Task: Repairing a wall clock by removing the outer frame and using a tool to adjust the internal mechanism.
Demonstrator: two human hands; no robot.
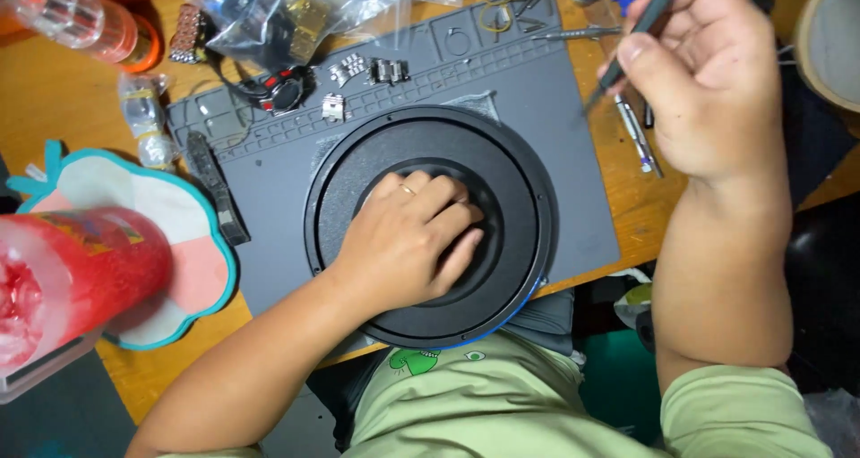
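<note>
With the left hand (414, 234) pressed flat, fingers together, in the well of the black round dish (524, 198) on the grey mat (573, 135), and the right hand (708, 82) pinching a thin tool (627, 41) aloft, I feared the dish, overhanging the desk edge, might tip.

Black round dish (520, 207) flat on mat; thin dark tool (647, 21) tilted.

A wooden table (54, 90) carries a grey work mat (573, 153) at centre, a flower-shaped coaster (134, 189) at nine o'clock, plastic bags (296, 5) at twelve.
</note>
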